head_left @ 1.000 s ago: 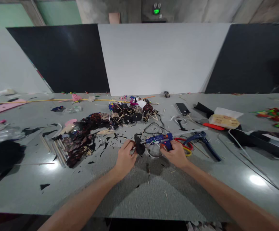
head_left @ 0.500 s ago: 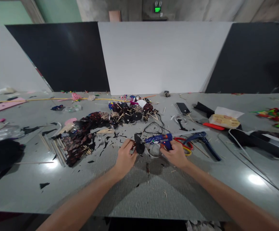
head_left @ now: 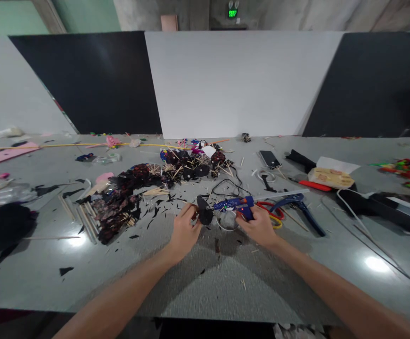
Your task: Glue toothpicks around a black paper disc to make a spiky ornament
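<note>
My right hand (head_left: 258, 224) is closed around the handle of a blue glue gun (head_left: 233, 204), whose nozzle points left. A small light glows on its body, and a glue stick (head_left: 279, 193) appears to stick out behind it. Held in the closed fingers of my left hand (head_left: 186, 228) is a black round piece (head_left: 204, 212), with its flat side towards the nozzle. The nozzle tip meets or nearly meets the piece; I cannot tell which. Part of the piece is hidden behind my left fingers.
Behind my hands lies a heap of dark pieces with wooden sticks (head_left: 184, 167). Dark crumpled fabric (head_left: 115, 212) is on the left. To the right are blue-handled pliers (head_left: 304, 214), a red cutter (head_left: 314, 185), a phone (head_left: 269, 159) and a white cable (head_left: 360, 216).
Hardly anything differs. Both hands keep the glue gun and the black piece in the same place, and the view has shifted very slightly.
</note>
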Demonstrator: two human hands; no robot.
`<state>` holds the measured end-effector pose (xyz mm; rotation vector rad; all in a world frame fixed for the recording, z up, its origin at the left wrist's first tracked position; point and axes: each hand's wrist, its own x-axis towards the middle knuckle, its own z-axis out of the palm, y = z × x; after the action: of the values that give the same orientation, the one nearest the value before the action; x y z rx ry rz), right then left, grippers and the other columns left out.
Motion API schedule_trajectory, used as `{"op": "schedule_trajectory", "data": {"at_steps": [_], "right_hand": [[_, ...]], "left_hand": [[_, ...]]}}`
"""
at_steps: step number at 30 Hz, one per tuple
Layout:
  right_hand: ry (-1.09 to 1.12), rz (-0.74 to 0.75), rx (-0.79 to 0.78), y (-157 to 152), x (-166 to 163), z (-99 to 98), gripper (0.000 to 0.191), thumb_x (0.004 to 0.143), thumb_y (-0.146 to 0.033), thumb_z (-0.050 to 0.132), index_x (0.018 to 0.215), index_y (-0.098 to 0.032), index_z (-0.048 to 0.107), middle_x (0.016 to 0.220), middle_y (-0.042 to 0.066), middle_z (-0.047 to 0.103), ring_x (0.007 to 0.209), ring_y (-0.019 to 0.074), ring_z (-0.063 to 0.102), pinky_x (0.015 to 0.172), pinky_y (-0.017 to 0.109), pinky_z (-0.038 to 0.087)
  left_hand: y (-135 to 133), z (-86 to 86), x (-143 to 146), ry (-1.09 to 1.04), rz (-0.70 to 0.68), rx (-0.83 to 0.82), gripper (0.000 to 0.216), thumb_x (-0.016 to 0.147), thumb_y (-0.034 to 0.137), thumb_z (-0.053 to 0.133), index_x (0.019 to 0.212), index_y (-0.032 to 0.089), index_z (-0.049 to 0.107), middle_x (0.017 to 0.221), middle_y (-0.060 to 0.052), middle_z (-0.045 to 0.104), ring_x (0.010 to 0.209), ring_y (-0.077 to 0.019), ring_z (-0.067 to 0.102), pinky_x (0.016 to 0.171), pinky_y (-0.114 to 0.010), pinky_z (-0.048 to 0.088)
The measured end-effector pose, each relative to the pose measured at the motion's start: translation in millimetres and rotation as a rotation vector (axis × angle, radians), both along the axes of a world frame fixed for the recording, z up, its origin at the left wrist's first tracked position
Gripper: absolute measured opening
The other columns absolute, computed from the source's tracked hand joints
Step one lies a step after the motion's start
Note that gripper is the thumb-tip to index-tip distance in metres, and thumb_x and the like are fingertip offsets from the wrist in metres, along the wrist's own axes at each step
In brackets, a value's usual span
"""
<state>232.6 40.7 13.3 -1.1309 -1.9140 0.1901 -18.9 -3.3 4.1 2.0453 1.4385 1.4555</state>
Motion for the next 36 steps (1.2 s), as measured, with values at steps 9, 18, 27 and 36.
{"op": "schedule_trajectory", "data": {"at_steps": [9, 18, 27, 36], "right_hand": [[-0.011, 0.005, 0.010, 0.4, -0.3, 1.9, 0.022, 0.080, -0.029, 0.060, 0.063, -0.024, 0.047, 0.060, -0.001, 0.055, 0.056, 0.0156, 0.050, 0.060, 0.028, 0.042], [0.004, -0.045, 0.003, 4.7, 1.4, -3.1, 0.025, 0.080, -0.029, 0.061, 0.062, -0.024, 0.044, 0.059, -0.003, 0.052, 0.053, 0.0141, 0.046, 0.058, 0.027, 0.038], [0.123, -0.194, -0.161, 7.8, 0.9, -3.1, 0.031, 0.082, -0.041, 0.063, 0.063, -0.022, 0.048, 0.055, -0.004, 0.049, 0.053, 0.0134, 0.046, 0.053, 0.026, 0.035], [0.134, -0.244, -0.190, 26.9, 13.7, -6.7, 0.027, 0.085, -0.047, 0.062, 0.083, -0.020, 0.059, 0.071, -0.001, 0.060, 0.066, 0.0181, 0.053, 0.069, 0.031, 0.042]], "left_hand": [[1.0, 2.3, 0.8, -0.090, -0.010, -0.020, 0.019, 0.078, 0.001, 0.050, 0.080, 0.020, 0.054, 0.080, 0.001, 0.054, 0.072, -0.0145, 0.050, 0.067, -0.024, 0.037], [7.5, -7.7, 3.3, -0.470, -0.062, -0.199, 0.009, 0.086, 0.017, 0.060, 0.090, 0.019, 0.068, 0.083, -0.001, 0.066, 0.078, -0.0154, 0.057, 0.070, -0.023, 0.043], [9.8, -0.4, 6.2, -0.741, -0.085, -0.342, 0.014, 0.076, 0.026, 0.074, 0.085, 0.016, 0.073, 0.075, 0.000, 0.067, 0.070, -0.0140, 0.055, 0.065, -0.023, 0.044], [13.9, -5.9, 5.6, -0.763, -0.149, -0.373, 0.037, 0.085, 0.048, 0.074, 0.067, 0.017, 0.060, 0.059, 0.001, 0.052, 0.059, -0.0123, 0.044, 0.058, -0.026, 0.035]]}}
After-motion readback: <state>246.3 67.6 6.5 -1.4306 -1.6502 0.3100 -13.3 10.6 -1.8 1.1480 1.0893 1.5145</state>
